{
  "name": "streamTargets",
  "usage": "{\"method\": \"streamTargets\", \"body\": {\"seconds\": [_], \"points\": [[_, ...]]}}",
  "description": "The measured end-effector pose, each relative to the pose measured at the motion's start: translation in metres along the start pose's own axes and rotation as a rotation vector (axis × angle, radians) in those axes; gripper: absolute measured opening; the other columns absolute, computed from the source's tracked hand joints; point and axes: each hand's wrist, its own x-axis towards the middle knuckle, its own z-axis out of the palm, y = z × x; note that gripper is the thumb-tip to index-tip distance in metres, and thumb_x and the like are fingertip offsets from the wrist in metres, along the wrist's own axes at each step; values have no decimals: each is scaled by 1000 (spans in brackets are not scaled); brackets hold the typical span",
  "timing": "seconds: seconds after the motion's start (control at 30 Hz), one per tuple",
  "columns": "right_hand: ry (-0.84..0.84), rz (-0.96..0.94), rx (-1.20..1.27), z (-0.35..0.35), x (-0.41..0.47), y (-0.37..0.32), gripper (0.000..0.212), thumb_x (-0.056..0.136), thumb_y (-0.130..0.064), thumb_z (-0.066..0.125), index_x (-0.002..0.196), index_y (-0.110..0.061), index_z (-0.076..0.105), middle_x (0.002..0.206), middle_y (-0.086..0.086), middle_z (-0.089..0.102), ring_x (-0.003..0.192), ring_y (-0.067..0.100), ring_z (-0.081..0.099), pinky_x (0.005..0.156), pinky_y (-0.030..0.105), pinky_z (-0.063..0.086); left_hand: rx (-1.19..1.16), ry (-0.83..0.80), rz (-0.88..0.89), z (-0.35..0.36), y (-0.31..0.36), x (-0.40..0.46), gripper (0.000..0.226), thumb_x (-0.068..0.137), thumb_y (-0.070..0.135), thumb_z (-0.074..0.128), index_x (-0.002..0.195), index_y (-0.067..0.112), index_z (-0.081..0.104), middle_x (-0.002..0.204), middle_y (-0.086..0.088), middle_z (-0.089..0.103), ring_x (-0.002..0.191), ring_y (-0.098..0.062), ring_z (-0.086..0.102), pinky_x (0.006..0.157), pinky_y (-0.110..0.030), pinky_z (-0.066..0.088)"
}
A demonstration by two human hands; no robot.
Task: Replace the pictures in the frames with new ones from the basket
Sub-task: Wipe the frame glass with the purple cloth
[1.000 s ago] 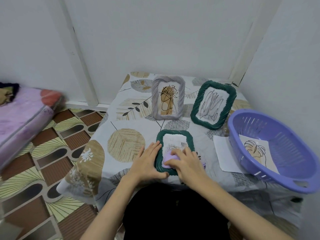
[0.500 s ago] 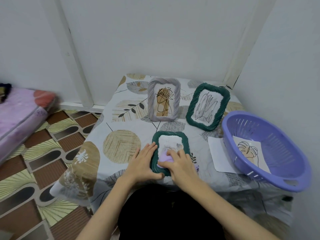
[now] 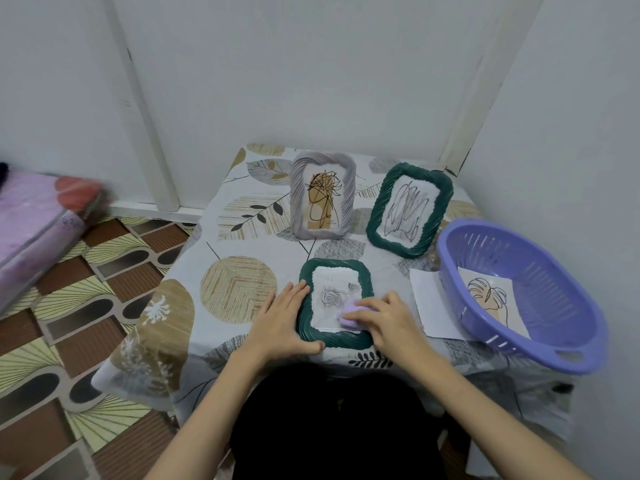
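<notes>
Head view: your left hand point(image 3: 284, 320) lies flat, fingers straight, bracing the green frame point(image 3: 335, 303) lying on the table point(image 3: 239, 237). Right hand point(image 3: 388, 323) fingers curl over a lilac pad point(image 3: 349, 315) on its glass. Basket point(image 3: 519, 296) far right, picture point(image 3: 491, 299) inside.

The right hand point(image 3: 384, 323) covers the near right corner of the flat green frame point(image 3: 335, 303) and most of a small lilac object point(image 3: 349, 315), whose kind cannot be told. The basket point(image 3: 519, 296) hides part of a white sheet point(image 3: 427, 303). At the far left, bedding point(image 3: 38, 216) is blurred and cut off by the edge.
</notes>
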Motion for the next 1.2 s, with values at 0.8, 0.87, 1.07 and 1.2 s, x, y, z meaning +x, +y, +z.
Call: {"method": "streamTargets", "body": {"seconds": [0.8,0.87,1.07,1.2], "points": [[-93,-74,158,-13,-23,4,34,83,-23,42,106,-34,63,104,-9,68,76,15,40,71,19,36,16,6,-12,0,2,0,118,43,76,36,147,27,13,156,16,7,144,-4,-2,115,-29,-6],[-68,-55,122,-15,-12,10,32,83,-24,42,102,-33,66,100,-8,70,73,14,36,67,17,33,17,14,-10,0,1,0,117,43,76,36,147,27,13,156,16,7,144,-4,-1,115,-29,-6],[-60,-119,123,-5,-26,1,32,84,-20,44,106,-34,64,110,-10,66,75,14,34,73,16,35,12,7,-12,-1,2,0,117,43,76,37,147,27,13,156,15,7,144,-5,-2,115,-29,-6],[-74,-10,72,-11,4,30,31,82,-8,57,102,-27,71,111,-4,69,75,18,37,70,26,39,3,-17,-11,-3,2,1,118,42,77,36,147,27,13,156,15,6,144,-5,-2,115,-29,-7]]}}
